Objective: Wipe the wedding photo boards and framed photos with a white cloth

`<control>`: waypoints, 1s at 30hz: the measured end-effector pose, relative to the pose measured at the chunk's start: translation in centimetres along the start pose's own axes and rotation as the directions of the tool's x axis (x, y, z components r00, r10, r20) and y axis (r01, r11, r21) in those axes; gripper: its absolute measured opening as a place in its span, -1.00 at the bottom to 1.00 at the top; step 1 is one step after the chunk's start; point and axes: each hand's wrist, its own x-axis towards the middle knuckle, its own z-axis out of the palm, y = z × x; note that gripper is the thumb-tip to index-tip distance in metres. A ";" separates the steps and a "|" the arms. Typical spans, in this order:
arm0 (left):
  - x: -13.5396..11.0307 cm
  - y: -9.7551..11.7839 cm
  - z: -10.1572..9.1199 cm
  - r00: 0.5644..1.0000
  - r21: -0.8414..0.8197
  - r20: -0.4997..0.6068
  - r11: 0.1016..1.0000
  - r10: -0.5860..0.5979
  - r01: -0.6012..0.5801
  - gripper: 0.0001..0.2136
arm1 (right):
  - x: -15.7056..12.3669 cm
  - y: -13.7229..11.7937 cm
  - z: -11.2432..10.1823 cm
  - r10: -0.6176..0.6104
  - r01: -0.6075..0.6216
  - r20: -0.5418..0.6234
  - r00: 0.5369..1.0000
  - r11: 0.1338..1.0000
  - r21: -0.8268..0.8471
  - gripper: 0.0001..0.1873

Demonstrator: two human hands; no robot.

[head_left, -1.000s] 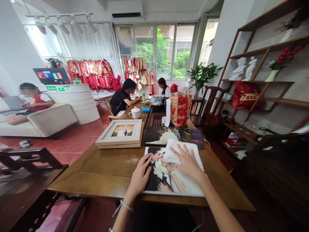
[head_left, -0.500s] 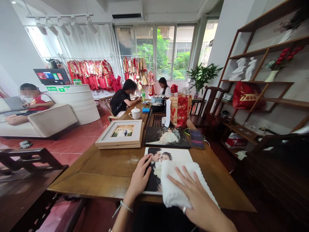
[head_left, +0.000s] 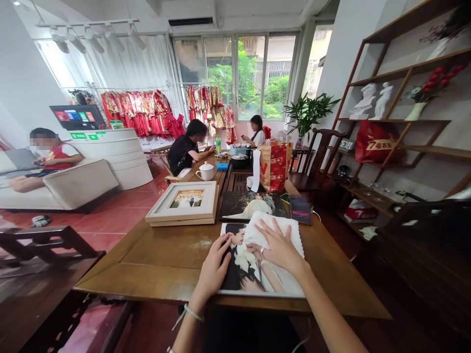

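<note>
A photo panel (head_left: 239, 267) showing a couple lies flat at the near edge of the wooden table (head_left: 154, 255). My left hand (head_left: 216, 260) rests on its left side, fingers spread. A white cloth (head_left: 294, 230) covers the panel's upper right part, and my right hand (head_left: 275, 245) lies on it with fingers spread, pressing it against the picture. Just beyond is a dark photo panel (head_left: 235, 206) with a white gown on it; the cloth's far edge overlaps its near edge in view. Left of that sit stacked framed photos (head_left: 180, 203).
A phone (head_left: 300, 210) with a cable lies right of the dark panel. Farther back stand a white lidded cup (head_left: 205, 171), a red paper bag (head_left: 273, 166) and a black pan (head_left: 240, 162). Two people sit at the far end; another is on the sofa (head_left: 84, 181).
My right hand has slid the cloth away from me and slightly left, up the panel, uncovering its lower right part. My left hand has stayed in place.
</note>
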 end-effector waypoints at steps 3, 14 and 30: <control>0.0 -0.1 0.1 1.000 0.000 0.002 1.000 -0.009 0.009 -0.60 | -2.7 -1.0 0.6 -0.112 0.112 0.030 0.993 0.993 0.024 -0.33; -0.1 0.0 0.0 1.000 -0.012 -0.010 1.000 -0.004 0.004 -0.60 | -7.1 -0.9 -0.3 -0.251 0.228 0.148 0.957 0.961 0.159 -0.26; 0.1 0.5 -0.7 0.997 -0.061 0.022 0.995 -0.077 0.078 -0.60 | -8.4 -7.2 6.4 -0.295 0.288 0.094 0.951 0.954 0.084 -0.02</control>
